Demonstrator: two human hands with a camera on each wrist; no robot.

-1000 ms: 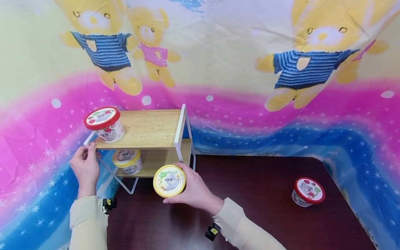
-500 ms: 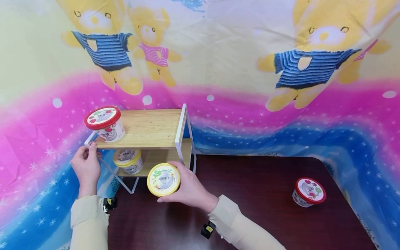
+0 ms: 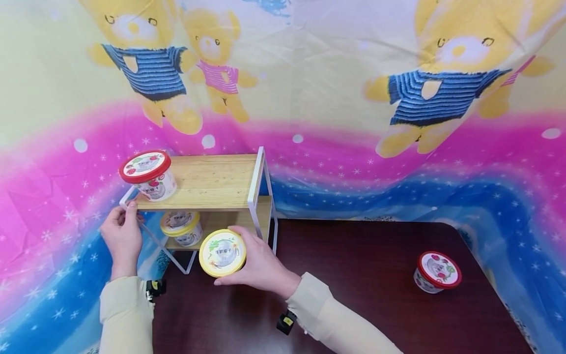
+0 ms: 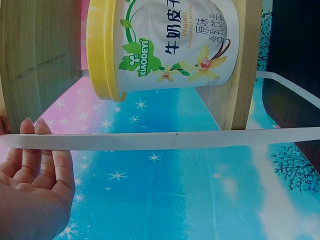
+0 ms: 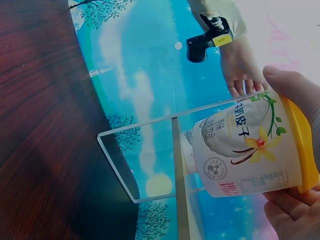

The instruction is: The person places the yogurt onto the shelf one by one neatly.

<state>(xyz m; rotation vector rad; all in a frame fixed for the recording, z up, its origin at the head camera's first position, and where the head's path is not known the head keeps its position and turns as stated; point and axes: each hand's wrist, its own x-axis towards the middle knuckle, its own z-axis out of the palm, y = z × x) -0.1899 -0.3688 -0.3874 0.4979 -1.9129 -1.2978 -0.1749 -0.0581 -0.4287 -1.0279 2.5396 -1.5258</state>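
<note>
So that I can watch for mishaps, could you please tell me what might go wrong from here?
The yellow-lidded milk-beverage tub in the right hand might knock the other yellow-lidded tub if it goes onto the same lower shelf. The red-lidded tub stands near the left end of the upper shelf; a jolt from the left hand on the white frame might unsettle it.

White round tub with yellow lid (image 4: pixel 175 45), on the pale wooden shelf (image 4: pixel 246 65): "XIAODEYI" on a green leaf, "牛奶皮", "Original", "原味", "含乳饮品". Second yellow-lidded white tub (image 5: pixel 245 150), held up: "牛奶皮子", "原味". Red-lidded white tubs (image 3: pixel 155 184): lettering too small to confirm.
</note>
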